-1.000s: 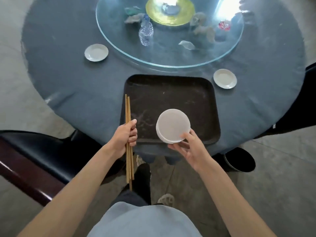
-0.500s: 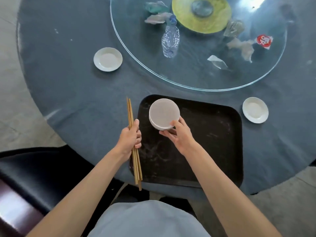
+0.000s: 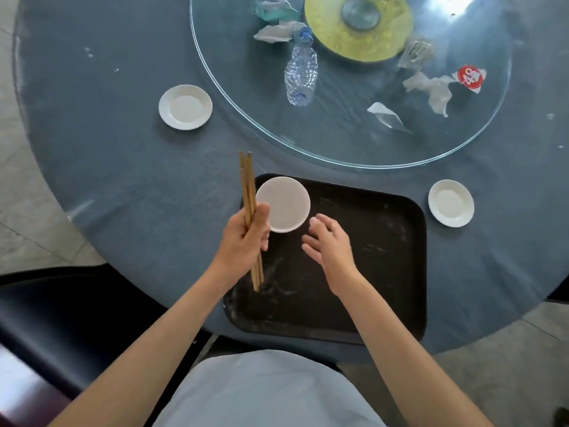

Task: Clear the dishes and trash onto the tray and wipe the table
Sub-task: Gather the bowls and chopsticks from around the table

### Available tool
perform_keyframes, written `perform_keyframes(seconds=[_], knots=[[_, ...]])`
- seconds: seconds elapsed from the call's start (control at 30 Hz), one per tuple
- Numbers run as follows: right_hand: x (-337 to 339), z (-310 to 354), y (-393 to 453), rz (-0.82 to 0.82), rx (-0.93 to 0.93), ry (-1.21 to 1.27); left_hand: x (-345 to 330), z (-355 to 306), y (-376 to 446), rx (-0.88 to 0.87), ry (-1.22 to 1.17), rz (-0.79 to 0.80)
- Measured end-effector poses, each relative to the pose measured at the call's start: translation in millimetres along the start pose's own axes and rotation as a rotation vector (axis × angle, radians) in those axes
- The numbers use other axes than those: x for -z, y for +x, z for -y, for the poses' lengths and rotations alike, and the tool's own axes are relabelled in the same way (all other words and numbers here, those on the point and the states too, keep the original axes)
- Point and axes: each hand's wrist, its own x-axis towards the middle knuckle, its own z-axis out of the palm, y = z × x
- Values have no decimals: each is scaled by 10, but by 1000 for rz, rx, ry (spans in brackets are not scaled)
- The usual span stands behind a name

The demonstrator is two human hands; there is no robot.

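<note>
A black tray (image 3: 385, 272) lies on the round table at its near edge. A white bowl (image 3: 283, 203) sits in the tray's far left corner. My right hand (image 3: 328, 241) hovers just right of the bowl, fingers relaxed, holding nothing. My left hand (image 3: 244, 238) grips a bundle of wooden chopsticks (image 3: 248, 186) over the tray's left edge. Two white saucers lie on the cloth, one at the left (image 3: 185, 106) and one right of the tray (image 3: 451, 203).
A glass turntable (image 3: 338, 143) holds a crushed plastic bottle (image 3: 301, 70), crumpled wrappers (image 3: 431, 87), tissue (image 3: 272, 32) and a yellow centre dish (image 3: 358, 26). A dark chair (image 3: 61, 318) stands at my left. The table (image 3: 107, 167) wears a blue-grey cloth.
My right hand set the bowl down in the tray's far left corner and let go. My left hand moved right with the chopsticks, over the tray's edge.
</note>
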Motion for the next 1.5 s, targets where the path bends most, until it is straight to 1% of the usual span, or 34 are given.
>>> perform_keyframes(seconds=[0.03, 0.07, 0.13, 0.17, 0.23, 0.33, 0.43, 0.47, 0.53, 0.57, 0.63, 0.73, 0.8, 0.83, 0.9, 0.97, 1.03, 1.1, 1.17, 1.23, 1.3, 1.4, 1.5], knots=[[63, 34, -101, -6, 145, -59, -93, -14, -29, -44, 62, 35], [127, 76, -215, 25, 307, -111, -191, -22, -61, -67, 123, 60], [266, 175, -441, 161, 589, -219, -396, 6, -128, -95, 226, 100], [309, 215, -522, 229, 676, -284, -475, 52, -148, -114, 255, 122], [371, 251, -613, 299, 770, -417, -611, 196, -186, -169, 284, 165], [472, 188, -627, 327, 836, -549, -763, 365, -255, -220, 285, 221], [562, 87, -647, 318, 809, -601, -859, 446, -318, -311, 335, 216], [579, 63, -664, 313, 794, -628, -879, 422, -343, -288, 313, 216], [601, 13, -677, 319, 759, -685, -885, 454, -355, -168, 213, 212], [602, -13, -671, 327, 738, -703, -881, 496, -355, -141, 188, 198], [577, -43, -657, 325, 694, -731, -844, 546, -344, -127, 210, 174], [556, -20, -645, 319, 638, -752, -894, 466, -345, -249, 360, 155], [585, 32, -645, 316, 671, -744, -949, 423, -363, -284, 354, 194], [605, 67, -645, 307, 704, -741, -965, 429, -354, -271, 347, 219], [642, 134, -646, 290, 717, -729, -1024, 425, -363, -170, 326, 243], [675, 159, -578, 306, 610, -662, -1097, 459, -376, -31, 308, 214], [695, 128, -438, 308, 468, -565, -1147, 539, -404, 24, 324, 203], [698, 69, -257, 255, 285, -528, -1152, 669, -446, 99, 342, 219], [670, 28, -59, 217, 103, -570, -1131, 849, -484, 184, 443, 209], [587, -17, 157, 232, 9, -638, -1124, 1000, -525, 219, 680, 183], [462, -80, 342, 235, -22, -680, -1127, 1116, -528, 273, 875, 111], [301, -206, 562, 189, 2, -719, -1117, 1175, -428, 332, 964, 27], [253, -270, 667, 108, 22, -659, -1095, 1201, -291, 347, 1019, 40]])
